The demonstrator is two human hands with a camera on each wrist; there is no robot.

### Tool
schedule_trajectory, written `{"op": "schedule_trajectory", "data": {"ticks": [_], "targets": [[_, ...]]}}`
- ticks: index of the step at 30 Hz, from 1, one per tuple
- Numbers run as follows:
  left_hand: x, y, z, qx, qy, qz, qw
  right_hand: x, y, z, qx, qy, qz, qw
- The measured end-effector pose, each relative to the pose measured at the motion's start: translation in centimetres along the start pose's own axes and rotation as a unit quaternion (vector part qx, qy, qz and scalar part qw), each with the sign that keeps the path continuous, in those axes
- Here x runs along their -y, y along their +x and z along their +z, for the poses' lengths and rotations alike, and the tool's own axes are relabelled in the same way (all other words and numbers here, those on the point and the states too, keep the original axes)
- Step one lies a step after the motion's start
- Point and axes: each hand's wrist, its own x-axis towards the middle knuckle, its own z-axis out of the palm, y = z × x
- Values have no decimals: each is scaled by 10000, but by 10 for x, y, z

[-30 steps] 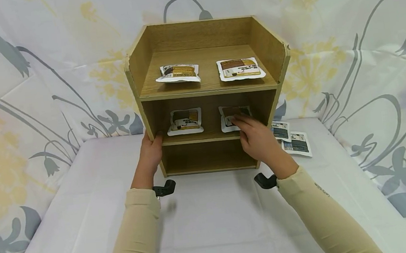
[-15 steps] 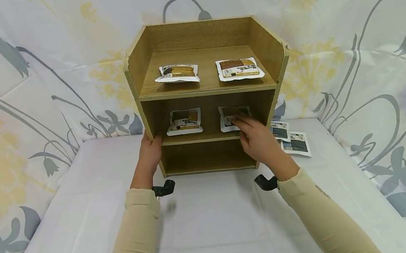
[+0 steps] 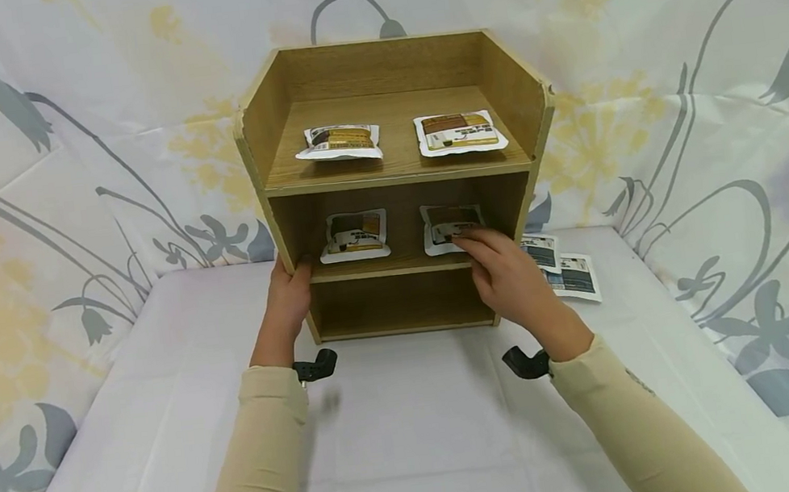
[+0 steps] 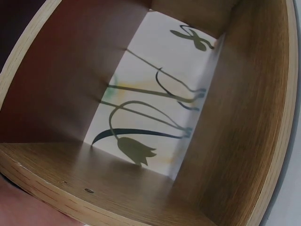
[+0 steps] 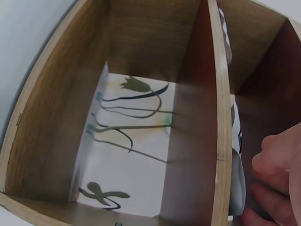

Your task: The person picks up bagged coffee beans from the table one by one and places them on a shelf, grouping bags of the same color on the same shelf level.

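My left hand grips the left side panel of a small wooden shelf unit, thumb at its front edge and the other fingers hidden behind the panel. My right hand reaches to the middle shelf, its loosely bent fingers at the near right corner of a white-edged food pouch. Beside that pouch, to the left, lies a matching pouch. In the right wrist view, the right hand's fingers are near the pouch's edge, with no grip on it showing.
On the top shelf lie two more pouches, one on the left and one on the right. Flat pouches overlap on the white-covered table right of the unit. Patterned cloth hangs behind.
My right hand has drawn back slightly toward the pouch's near right corner, uncovering more of its label. The left hand keeps its grip on the shelf unit.
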Motion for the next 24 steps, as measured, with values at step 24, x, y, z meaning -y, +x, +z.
{"op": "schedule_trajectory", "data": {"ticks": [24], "targets": [[1, 1, 0, 13, -113, -11, 9999, 1, -25, -13, -732, 374, 60, 9966]]}}
